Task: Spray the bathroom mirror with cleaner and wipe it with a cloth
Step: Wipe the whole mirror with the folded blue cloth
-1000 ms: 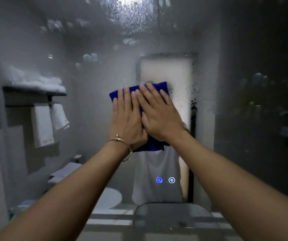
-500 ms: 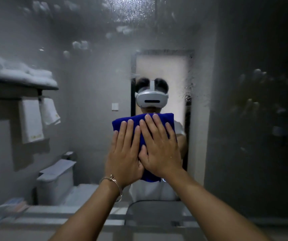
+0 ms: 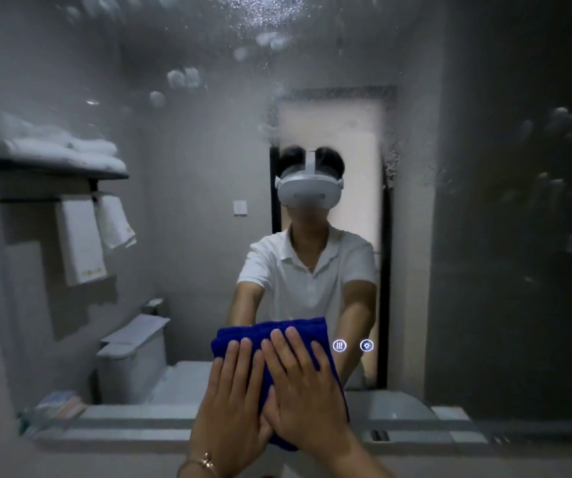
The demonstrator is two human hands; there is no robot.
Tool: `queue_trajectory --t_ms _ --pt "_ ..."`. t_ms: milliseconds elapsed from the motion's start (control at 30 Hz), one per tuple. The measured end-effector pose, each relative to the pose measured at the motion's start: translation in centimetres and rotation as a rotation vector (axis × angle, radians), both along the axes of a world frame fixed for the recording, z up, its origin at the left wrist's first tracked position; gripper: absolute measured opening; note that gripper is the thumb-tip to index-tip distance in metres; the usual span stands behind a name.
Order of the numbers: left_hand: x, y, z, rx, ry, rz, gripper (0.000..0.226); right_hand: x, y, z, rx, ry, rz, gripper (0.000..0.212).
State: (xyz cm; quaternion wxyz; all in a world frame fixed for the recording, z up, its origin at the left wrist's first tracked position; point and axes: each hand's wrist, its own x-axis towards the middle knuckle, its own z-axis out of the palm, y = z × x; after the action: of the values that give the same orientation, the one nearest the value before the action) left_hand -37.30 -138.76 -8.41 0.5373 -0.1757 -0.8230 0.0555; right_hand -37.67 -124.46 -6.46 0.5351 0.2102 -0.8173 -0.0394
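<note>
Both palms lie flat and open on the folded blue cloth (image 3: 274,334), pressing it low against the mirror (image 3: 191,236). The left hand (image 3: 233,401) sits just beside the right hand (image 3: 303,395), the right partly overlapping it. Foam spots dot the glass above.

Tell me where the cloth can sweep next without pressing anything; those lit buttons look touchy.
Open glass lies left of the blue cloth, and above it up to the foam blobs. Right is tight: two lit icons sit just beside the right hand. The left hand is near the mirror's bottom edge.
</note>
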Motion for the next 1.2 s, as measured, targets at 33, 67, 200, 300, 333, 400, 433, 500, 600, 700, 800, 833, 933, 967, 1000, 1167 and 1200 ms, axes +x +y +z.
queue_trajectory --t_ms 33,67,200,300,333,400,433,500,600,700,800,833,933,967,1000,1167,1200 --pt "0.2 0.1 0.2 -0.004 -0.012 0.005 0.069 0.0 0.2 0.1 0.004 -0.004 0.006 0.073" --pt "0.4 0.3 0.5 -0.006 -0.036 0.005 0.069 0.1 0.4 0.2 0.009 -0.009 0.018 0.073" --pt "0.8 0.0 3.0 0.011 -0.1 -0.027 0.083 0.1 0.3 3.1 0.039 0.0 0.071 0.068" --pt "0.5 -0.6 9.0 0.03 -0.077 -0.021 0.09 -0.1 -0.6 9.3 0.003 0.049 0.115 0.065" --pt "0.3 -0.6 11.6 0.024 -0.057 -0.01 0.088 -0.2 -0.9 11.9 -0.01 0.071 0.128 0.065" --pt "0.1 -0.2 16.6 0.028 -0.027 0.008 0.084 -0.4 -1.0 16.5 -0.045 0.1 0.147 0.063" --pt "0.1 0.3 18.8 0.042 -0.015 0.015 0.083 -0.4 -0.7 18.5 -0.064 0.103 0.156 0.063" --pt "0.0 2.0 22.1 0.085 -0.016 0.016 0.083 -0.4 0.5 21.6 -0.087 0.103 0.167 0.064" --pt "-0.1 5.6 24.5 0.146 -0.026 -0.027 0.089 -0.4 3.4 24.1 -0.069 0.114 0.152 0.063" --pt "-0.1 9.2 24.6 0.173 -0.001 -0.059 0.086 -0.1 6.8 24.4 -0.07 0.128 0.122 0.062" --pt "-0.2 12.1 23.2 0.176 0.042 -0.091 0.074 0.1 9.5 23.3 -0.078 0.13 0.1 0.061" --pt "-0.3 12.7 22.6 0.174 0.063 -0.091 0.071 0.1 10.2 22.8 -0.079 0.133 0.092 0.061" --pt "-0.6 13.6 21.5 0.168 0.112 -0.084 0.065 0.1 11.1 21.9 -0.091 0.152 0.091 0.061" --pt "-0.8 13.7 21.3 0.167 0.12 -0.096 0.065 0.0 11.2 21.8 -0.099 0.16 0.091 0.061" --pt "-0.9 13.6 21.1 0.166 0.125 -0.115 0.064 0.0 11.2 21.6 -0.107 0.168 0.089 0.061" --pt "-1.0 13.6 20.0 0.165 0.115 -0.159 0.063 0.0 11.1 20.3 -0.136 0.179 0.051 0.062" --pt "-1.0 13.6 19.7 0.156 0.12 -0.164 0.063 0.1 11.1 19.9 -0.14 0.177 0.043 0.062"
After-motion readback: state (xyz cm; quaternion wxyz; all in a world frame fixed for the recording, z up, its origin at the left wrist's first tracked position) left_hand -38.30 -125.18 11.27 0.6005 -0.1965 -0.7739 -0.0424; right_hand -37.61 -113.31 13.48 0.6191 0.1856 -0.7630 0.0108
